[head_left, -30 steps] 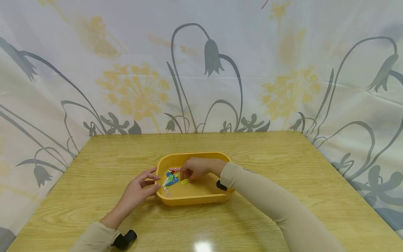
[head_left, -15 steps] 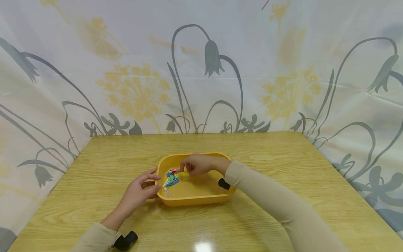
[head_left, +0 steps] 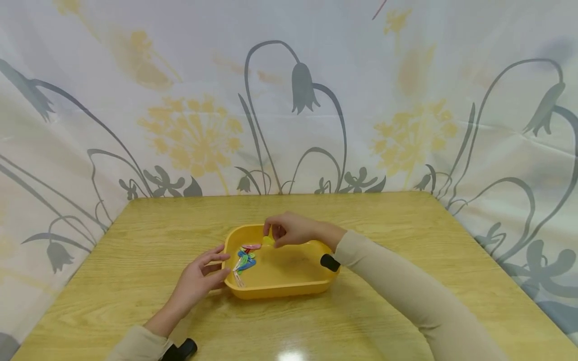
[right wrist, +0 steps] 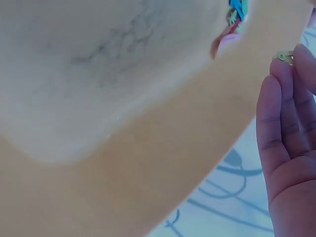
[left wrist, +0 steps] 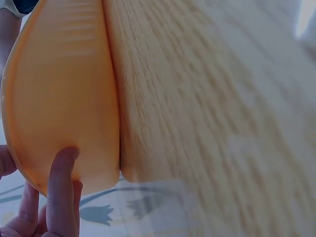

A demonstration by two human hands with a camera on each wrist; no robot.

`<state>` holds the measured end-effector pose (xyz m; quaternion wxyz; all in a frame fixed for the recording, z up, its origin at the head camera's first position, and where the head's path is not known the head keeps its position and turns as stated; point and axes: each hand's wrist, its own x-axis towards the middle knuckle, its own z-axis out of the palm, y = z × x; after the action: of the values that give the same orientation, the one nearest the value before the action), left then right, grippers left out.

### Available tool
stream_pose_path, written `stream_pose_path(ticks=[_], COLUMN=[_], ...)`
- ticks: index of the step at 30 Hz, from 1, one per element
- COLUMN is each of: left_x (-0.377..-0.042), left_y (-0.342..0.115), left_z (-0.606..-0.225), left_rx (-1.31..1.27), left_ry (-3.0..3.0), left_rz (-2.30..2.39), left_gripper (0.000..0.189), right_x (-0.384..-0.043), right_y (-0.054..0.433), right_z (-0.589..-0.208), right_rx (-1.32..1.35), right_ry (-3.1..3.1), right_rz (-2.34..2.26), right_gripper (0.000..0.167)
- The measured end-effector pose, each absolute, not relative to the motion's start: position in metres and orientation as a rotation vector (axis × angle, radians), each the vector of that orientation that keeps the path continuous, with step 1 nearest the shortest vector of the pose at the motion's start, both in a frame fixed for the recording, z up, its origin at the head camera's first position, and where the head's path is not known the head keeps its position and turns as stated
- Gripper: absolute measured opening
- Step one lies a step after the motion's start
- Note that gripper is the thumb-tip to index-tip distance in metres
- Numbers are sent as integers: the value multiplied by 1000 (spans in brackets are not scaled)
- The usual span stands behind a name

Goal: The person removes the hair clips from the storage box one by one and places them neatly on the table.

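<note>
My right hand [head_left: 292, 229] is raised over the back part of a yellow plastic tray [head_left: 282, 292]. A small yellow snap hair clip [head_left: 268, 241] is pinched between its thumb and fingertips; the right wrist view shows one end of the clip [right wrist: 285, 56] sticking out. At the tray's left end my left hand [head_left: 196, 277] holds the rim, with a finger [left wrist: 63, 182] lying against the outer wall in the left wrist view. Inside, at the left end, lies a small pile of hair clips [head_left: 246, 260] in blue, green, pink, red and whitish colours.
The tray stands on a wood-grain table [head_left: 135, 250]. A white curtain [head_left: 289, 125] with grey and yellow flower prints hangs behind and at both sides. Black bands with camera mounts [head_left: 179, 349] sit on both wrists.
My right hand has lifted the yellow hair clip off the tray's floor and moved up toward the back rim. The left hand stays at the tray's left end.
</note>
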<state>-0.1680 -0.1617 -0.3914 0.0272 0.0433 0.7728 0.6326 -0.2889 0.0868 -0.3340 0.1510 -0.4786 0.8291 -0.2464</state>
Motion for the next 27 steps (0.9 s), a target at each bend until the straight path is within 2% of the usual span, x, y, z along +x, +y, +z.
stream_pose_path(ticks=[27], left_x=[-167], left_y=[-161], left_z=[-391], left_rx=[127], left_ry=[2387], left_rz=[1962], left_gripper=[36], right_x=[-282], right_y=[132], right_z=[-320], right_rx=[-1251], right_ry=[2477], right_rz=[-960], right_gripper=[24])
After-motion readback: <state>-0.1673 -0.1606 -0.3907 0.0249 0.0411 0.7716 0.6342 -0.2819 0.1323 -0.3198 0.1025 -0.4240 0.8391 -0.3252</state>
